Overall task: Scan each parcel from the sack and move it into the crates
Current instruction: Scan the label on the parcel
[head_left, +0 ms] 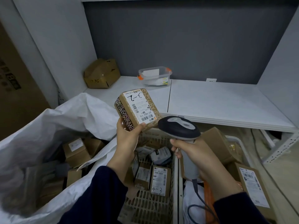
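My left hand [127, 137] grips a small brown parcel [137, 109] from below, its white label marked "3-2" facing up. My right hand [197, 156] holds a grey barcode scanner [179, 126] by its handle, its head just right of the parcel's lower corner. The white sack [53, 126] lies open at the left with several brown parcels inside. Below my hands stands a beige slotted crate [145, 206] holding several labelled parcels, one marked "4-3". A second crate [234, 139] at the right holds larger brown boxes.
A white shelf [218, 102] runs behind the crates. On it sit a crumpled cardboard box [102, 73] and a clear plastic container [154, 75] with orange clips. A large cardboard box [14, 88] stands at far left. The scanner's cable [199, 199] hangs down into the right crate.
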